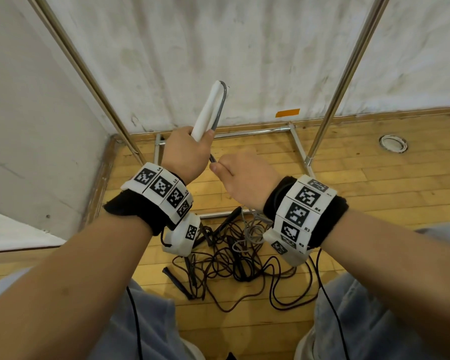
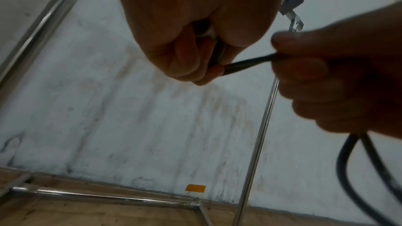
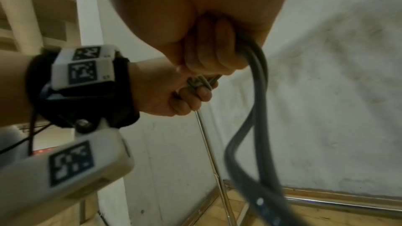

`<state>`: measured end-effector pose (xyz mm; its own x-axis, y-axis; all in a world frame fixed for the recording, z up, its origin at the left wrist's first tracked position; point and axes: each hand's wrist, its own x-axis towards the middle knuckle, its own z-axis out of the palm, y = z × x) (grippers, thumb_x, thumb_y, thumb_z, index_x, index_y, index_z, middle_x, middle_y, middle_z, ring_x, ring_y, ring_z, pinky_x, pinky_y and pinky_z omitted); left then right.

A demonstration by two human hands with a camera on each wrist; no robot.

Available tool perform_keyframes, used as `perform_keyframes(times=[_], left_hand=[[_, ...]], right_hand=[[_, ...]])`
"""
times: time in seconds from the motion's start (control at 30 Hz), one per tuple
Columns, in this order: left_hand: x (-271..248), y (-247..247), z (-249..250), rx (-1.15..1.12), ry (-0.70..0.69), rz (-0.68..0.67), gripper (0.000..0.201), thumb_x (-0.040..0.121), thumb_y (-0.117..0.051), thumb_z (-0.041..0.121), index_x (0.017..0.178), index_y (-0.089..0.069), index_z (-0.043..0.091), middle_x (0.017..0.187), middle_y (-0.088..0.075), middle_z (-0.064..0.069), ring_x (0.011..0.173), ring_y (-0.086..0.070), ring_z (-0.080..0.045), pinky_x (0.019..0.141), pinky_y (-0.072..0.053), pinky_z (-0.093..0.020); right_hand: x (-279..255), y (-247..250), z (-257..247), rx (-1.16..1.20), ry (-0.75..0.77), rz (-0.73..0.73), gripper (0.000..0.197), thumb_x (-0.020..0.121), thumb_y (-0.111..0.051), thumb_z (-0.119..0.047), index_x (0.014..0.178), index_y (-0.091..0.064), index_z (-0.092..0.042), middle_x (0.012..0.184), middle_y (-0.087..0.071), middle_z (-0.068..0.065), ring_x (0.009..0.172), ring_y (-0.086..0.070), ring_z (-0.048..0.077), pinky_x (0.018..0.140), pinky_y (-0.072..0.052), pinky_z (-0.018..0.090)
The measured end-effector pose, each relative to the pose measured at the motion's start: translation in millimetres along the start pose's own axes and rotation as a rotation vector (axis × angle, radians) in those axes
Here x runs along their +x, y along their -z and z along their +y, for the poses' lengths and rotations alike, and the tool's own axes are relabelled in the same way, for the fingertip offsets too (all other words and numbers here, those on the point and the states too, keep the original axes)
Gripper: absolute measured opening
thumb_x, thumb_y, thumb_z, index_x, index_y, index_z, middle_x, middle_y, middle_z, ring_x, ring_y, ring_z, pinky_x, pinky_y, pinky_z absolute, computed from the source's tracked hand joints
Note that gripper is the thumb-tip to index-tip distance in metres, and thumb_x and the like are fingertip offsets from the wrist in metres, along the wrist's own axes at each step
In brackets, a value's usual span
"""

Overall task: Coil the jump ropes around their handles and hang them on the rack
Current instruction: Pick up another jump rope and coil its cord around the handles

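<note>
- Head view: the left hand (image 1: pixel 186 152) is wrapped round the lower end of the white handles (image 1: pixel 205 111), which point up and away from it. The grey rope (image 1: pixel 220 107) bends over their top and runs back down into the fist.
- Just right of it, the right hand (image 1: pixel 244 178) pinches that same rope between thumb and curled fingers; the stretch between the 2 hands is short and taut. I judge this the start of the coiling: I see 1 pass along the handles and no finished wraps.
- Below both hands a pile of dark ropes (image 1: pixel 234 258) with black handles lies tangled on the wooden floor (image 1: pixel 374 178), so most of the work is left. The rack's (image 1: pixel 348 68) uprights rise either side of the hands, its base rails on the floor beyond them; its top is out of sight, so I cannot tell whether anything hangs there.
- Left wrist view: the left hand's fingers (image 2: pixel 189 61) curl tightly, the rope leaving beneath them toward the right hand. Behind is a stained whitish wall (image 2: pixel 130 118) with an orange tape patch (image 2: pixel 195 188) low down.
- Right wrist view: slack rope hangs in a long loop below the right hand's curled fingers (image 3: pixel 208 57). The 2 walls meet in a corner just past the left hand.
</note>
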<state>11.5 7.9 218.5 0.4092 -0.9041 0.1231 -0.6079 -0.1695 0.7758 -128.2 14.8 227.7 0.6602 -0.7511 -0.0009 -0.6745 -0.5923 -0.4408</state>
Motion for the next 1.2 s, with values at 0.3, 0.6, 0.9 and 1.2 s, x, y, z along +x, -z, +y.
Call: perform_keyframes(times=[0.3,0.6,0.9,1.2], left_hand=[[3.5,-4.2,-7.9,0.03,0.02,-0.078,0.026,0.093,-0.054,0.037,0.071,-0.051,0.023,0.061,-0.057,0.004,0.052,-0.052,-0.008,0.037,-0.033,-0.011],[-1.3,-4.9,-2.3,0.006,0.018,-0.153,0.027,0.092,-0.054,0.042,0.071,-0.057,0.025,0.062,-0.056,0.006,0.046,-0.048,-0.008,0.038,-0.036,-0.016],[-13.5,-3.1,1.2,-0.237,0.149,-0.353,0.012,0.087,-0.054,0.018,0.075,-0.053,0.014,0.055,-0.048,-0.002,0.035,-0.037,-0.006,0.038,-0.031,-0.019],[-15.9,-9.8,-0.9,0.072,0.016,-0.425,0.01,0.083,-0.064,0.021,0.08,-0.054,0.021,0.066,-0.058,0.0,0.051,-0.049,-0.011,0.051,-0.04,-0.026]], right_hand=[[-2.4,7.3,-1.6,0.033,0.029,-0.025,0.043,0.102,-0.029,-0.032,0.065,-0.044,-0.015,0.063,-0.048,-0.001,0.057,-0.044,0.013,0.053,-0.031,0.027],[1.3,26.4,17.2,0.478,-0.138,0.088,0.04,0.099,-0.039,-0.028,0.061,-0.05,-0.022,0.053,-0.041,-0.006,0.041,-0.035,0.004,0.049,-0.031,0.021],[3.4,26.6,28.6,0.635,-0.193,0.063,0.041,0.099,-0.041,-0.027,0.06,-0.051,-0.019,0.046,-0.035,-0.01,0.037,-0.029,0.003,0.04,-0.025,0.015],[-1.4,31.5,26.4,0.616,-0.201,0.038,0.04,0.098,-0.042,-0.025,0.06,-0.054,-0.018,0.05,-0.038,-0.006,0.038,-0.03,0.005,0.048,-0.026,0.024]])
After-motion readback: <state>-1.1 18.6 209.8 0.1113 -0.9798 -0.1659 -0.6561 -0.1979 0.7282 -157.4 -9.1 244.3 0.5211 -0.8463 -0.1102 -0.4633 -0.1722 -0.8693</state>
